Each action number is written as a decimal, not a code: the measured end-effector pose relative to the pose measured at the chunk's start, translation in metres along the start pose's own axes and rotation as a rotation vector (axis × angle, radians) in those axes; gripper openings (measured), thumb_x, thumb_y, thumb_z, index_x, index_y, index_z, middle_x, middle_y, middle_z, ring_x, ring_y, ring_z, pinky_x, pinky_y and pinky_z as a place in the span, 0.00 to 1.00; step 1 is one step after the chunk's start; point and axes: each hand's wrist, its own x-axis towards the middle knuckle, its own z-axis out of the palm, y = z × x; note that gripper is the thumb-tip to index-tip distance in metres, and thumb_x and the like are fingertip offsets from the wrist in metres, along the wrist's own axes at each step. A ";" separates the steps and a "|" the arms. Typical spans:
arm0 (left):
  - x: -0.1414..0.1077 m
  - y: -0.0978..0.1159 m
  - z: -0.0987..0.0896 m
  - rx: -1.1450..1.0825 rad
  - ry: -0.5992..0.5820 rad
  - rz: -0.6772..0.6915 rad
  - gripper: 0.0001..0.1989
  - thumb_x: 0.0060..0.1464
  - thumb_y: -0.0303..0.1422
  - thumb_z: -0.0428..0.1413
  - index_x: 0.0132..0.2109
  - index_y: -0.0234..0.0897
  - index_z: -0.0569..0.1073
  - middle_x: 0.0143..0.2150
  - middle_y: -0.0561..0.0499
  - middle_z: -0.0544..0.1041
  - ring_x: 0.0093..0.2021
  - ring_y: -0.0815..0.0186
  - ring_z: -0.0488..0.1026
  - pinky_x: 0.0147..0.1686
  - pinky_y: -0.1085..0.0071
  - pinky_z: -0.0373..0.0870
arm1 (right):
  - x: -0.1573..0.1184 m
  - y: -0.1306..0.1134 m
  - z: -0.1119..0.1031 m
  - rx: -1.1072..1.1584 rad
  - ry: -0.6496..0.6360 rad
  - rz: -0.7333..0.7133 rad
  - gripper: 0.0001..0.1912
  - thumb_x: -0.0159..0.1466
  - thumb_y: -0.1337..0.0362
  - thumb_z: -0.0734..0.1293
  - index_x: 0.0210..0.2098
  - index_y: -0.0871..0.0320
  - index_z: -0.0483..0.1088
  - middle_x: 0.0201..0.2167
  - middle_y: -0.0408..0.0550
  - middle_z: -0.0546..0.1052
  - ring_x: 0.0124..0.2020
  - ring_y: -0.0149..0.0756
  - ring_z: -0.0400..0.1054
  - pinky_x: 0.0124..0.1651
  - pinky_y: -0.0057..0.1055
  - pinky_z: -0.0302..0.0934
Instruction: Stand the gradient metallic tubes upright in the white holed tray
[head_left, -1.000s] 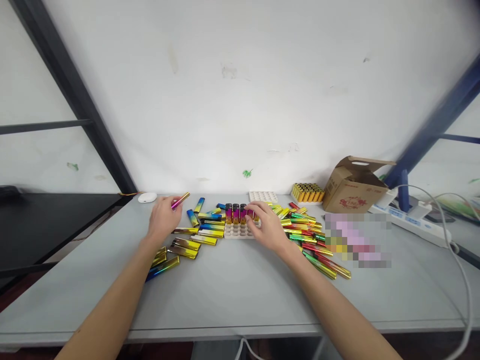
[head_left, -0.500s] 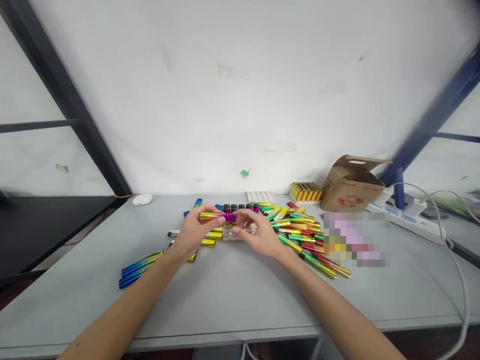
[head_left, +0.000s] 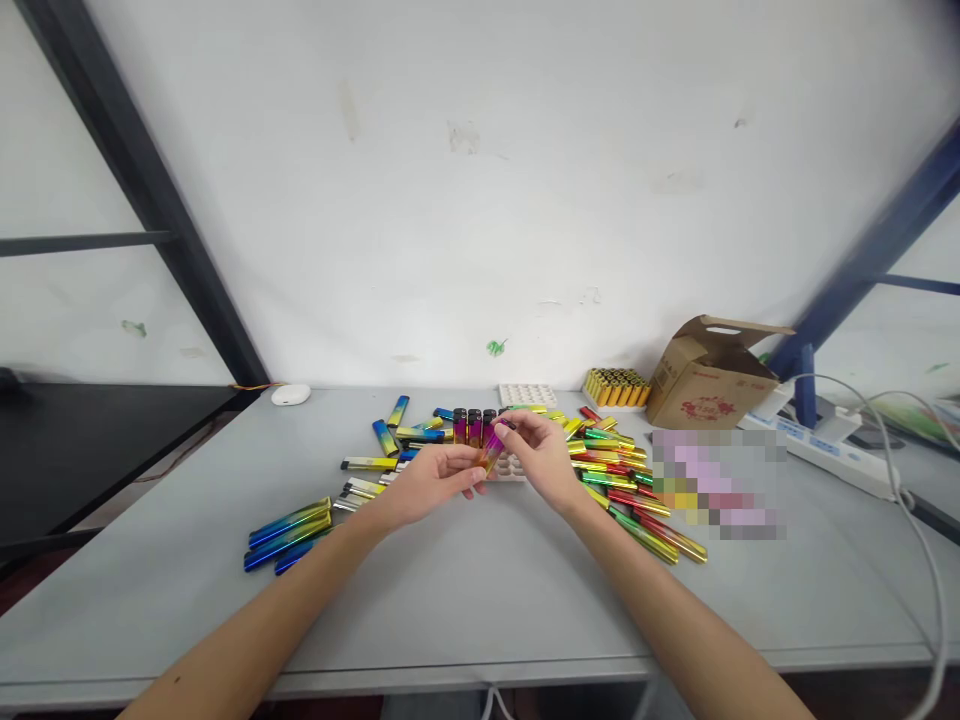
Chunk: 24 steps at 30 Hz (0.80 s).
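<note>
A purple and gold lighter (head_left: 493,452) tilts between my two hands, its top toward the upper right. The fingers of my left hand (head_left: 439,483) are at its lower, gold end. My right hand (head_left: 541,455) pinches its purple upper part. Right behind it, several purple and gold lighters (head_left: 474,428) with black tops stand upright in a row. They are in a white tray with round holes (head_left: 511,468), partly hidden by my hands.
Blue, yellow and silver lighters (head_left: 289,535) lie at the left; green, red and gold ones (head_left: 645,535) at the right. Behind are a white tray (head_left: 527,395), a filled tray (head_left: 616,390), an open carton (head_left: 709,385), a white case (head_left: 291,395) and a power strip (head_left: 840,460).
The held lighter has turned from lying level to a steep tilt and moved right. My left hand has shifted right and lower, and my right hand now grips the lighter's upper part.
</note>
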 end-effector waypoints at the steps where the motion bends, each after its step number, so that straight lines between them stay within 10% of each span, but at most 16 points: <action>1: 0.000 0.000 0.001 0.001 -0.017 0.013 0.14 0.55 0.42 0.58 0.41 0.36 0.79 0.36 0.47 0.79 0.36 0.63 0.75 0.37 0.67 0.71 | -0.001 -0.001 0.001 0.004 -0.026 0.003 0.14 0.59 0.53 0.69 0.35 0.57 0.73 0.25 0.43 0.73 0.24 0.31 0.66 0.28 0.29 0.64; 9: 0.000 -0.002 0.003 0.015 -0.046 0.034 0.15 0.56 0.42 0.58 0.42 0.36 0.80 0.35 0.47 0.81 0.35 0.62 0.76 0.40 0.64 0.73 | -0.012 -0.005 0.011 0.128 -0.320 0.069 0.17 0.65 0.50 0.62 0.40 0.55 0.75 0.55 0.51 0.70 0.35 0.33 0.73 0.32 0.31 0.68; 13: 0.000 -0.003 -0.003 0.040 0.000 -0.026 0.19 0.58 0.45 0.55 0.48 0.36 0.77 0.41 0.45 0.81 0.38 0.62 0.78 0.39 0.65 0.73 | -0.005 -0.007 0.006 0.413 -0.152 0.103 0.13 0.64 0.52 0.66 0.38 0.54 0.72 0.33 0.45 0.75 0.38 0.34 0.71 0.41 0.31 0.67; 16: 0.000 -0.003 -0.005 0.059 0.035 -0.067 0.20 0.60 0.47 0.53 0.47 0.36 0.76 0.40 0.45 0.81 0.37 0.64 0.77 0.38 0.67 0.73 | 0.001 -0.010 -0.004 0.648 -0.101 0.249 0.11 0.61 0.54 0.70 0.33 0.54 0.68 0.19 0.36 0.61 0.22 0.26 0.60 0.26 0.23 0.60; 24: 0.002 -0.009 -0.001 0.079 -0.008 -0.080 0.19 0.60 0.46 0.53 0.46 0.35 0.75 0.37 0.46 0.80 0.34 0.66 0.75 0.38 0.68 0.72 | 0.007 -0.011 -0.021 0.802 -0.236 0.429 0.30 0.60 0.38 0.59 0.17 0.57 0.58 0.14 0.35 0.48 0.16 0.24 0.40 0.16 0.20 0.38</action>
